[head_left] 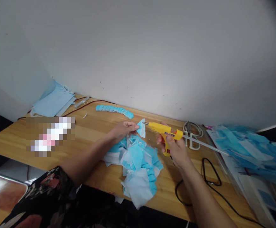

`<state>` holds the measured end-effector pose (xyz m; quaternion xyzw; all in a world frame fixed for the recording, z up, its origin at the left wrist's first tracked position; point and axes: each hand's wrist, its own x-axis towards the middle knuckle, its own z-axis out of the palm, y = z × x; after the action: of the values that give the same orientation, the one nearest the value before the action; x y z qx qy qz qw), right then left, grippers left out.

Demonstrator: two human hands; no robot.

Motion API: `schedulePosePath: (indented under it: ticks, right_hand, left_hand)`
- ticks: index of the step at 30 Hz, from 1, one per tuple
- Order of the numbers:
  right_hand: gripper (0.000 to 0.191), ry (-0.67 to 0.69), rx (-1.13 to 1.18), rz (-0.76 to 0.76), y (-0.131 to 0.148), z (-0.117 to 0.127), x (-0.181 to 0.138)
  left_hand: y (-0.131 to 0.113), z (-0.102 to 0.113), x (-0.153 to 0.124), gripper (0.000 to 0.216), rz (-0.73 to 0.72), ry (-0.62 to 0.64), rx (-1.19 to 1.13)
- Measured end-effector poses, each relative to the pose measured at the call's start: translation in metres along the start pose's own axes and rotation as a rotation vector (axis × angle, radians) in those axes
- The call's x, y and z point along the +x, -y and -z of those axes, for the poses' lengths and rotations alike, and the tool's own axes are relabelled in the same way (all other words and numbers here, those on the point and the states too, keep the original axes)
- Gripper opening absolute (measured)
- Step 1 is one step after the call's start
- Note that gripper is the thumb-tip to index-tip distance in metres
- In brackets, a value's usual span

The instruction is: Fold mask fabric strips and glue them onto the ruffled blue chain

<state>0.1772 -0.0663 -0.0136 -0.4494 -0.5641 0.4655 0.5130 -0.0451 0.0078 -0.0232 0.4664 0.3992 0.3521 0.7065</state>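
Observation:
Between thumb and fingers, my left hand [125, 129] pinches a small blue-and-white fabric piece [142, 129]. My right hand [174, 147] is wrapped round the handle of a yellow hot glue gun [160, 128]. The gun's metal nozzle points left and is at the upper right edge of the fabric piece; whether it touches cannot be made out. A long translucent glue stick [205, 144] sticks out of the gun's back. Below the hands lies a crumpled heap of blue and white fabric [140, 158], reaching over the table's front edge.
A pleated blue strip [114, 109] lies near the wall. Flat blue face masks [54, 100] are stacked at the back left. White-handled scissors [192, 141] and a coiled cable lie right of the gun. A black cord [211, 183] loops at right, beside piled blue scraps [254, 148].

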Motion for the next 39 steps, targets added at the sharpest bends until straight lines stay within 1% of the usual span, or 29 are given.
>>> schedulePosePath:
  ticks: [4,7,16,22,25,30,36,39]
  right_hand:
    - [0.046,0.014,-0.013,-0.002,-0.001,0.0,0.0]
    - [0.047,0.026,-0.022,-0.018,-0.001,-0.001,0.0]
    - [0.047,0.017,-0.027,-0.051,0.003,-0.003,-0.001]
    - [0.046,0.012,-0.022,-0.065,0.0,-0.002,0.0]
    - [0.046,0.019,-0.018,-0.069,0.0,-0.003,0.0]
    - [0.048,0.023,-0.019,-0.081,0.001,-0.003,0.0]
    - [0.052,0.042,-0.042,-0.11,-0.001,-0.003,0.0]
    - [0.054,0.053,-0.057,-0.123,0.0,-0.003,0.0]
  left_hand:
    - [0.0,0.0,0.0,0.036,0.019,0.021,-0.048]
    - [0.002,0.001,0.001,0.04,0.014,0.014,-0.059]
    - [0.011,0.009,0.011,0.042,-0.068,-0.01,-0.102]
    - [0.013,0.011,0.015,0.038,-0.127,-0.019,-0.152]
    - [0.012,0.011,0.015,0.038,-0.122,-0.029,-0.151]
    - [0.009,0.01,0.012,0.03,-0.136,-0.028,-0.153]
    - [0.005,0.008,0.01,0.039,-0.134,-0.027,-0.145]
    - [0.004,0.008,0.009,0.039,-0.141,-0.025,-0.135]
